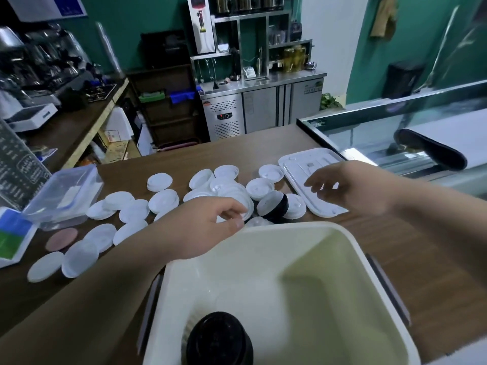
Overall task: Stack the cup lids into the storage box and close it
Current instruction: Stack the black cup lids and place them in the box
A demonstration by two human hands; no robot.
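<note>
Several white cup lids [163, 200] lie scattered over the brown counter, with a small heap [232, 191] in the middle and a stack of black lids [276, 206] beside it. The cream storage box [342, 259] stands open at the near edge; a stack of white lids and black lids [220, 338] sits inside. The box's white cover [303, 164] lies flat at the back right. My left hand [208, 225] pinches a white lid at the box's far rim. My right hand [353, 188] hovers over the cover with fingers loosely spread, holding nothing.
A clear plastic container [66, 193] stands at the left, next to a blue and green carton [13, 233]. A pink disc [62, 238] lies among the lids. A glass display case [395, 133] borders the counter on the right.
</note>
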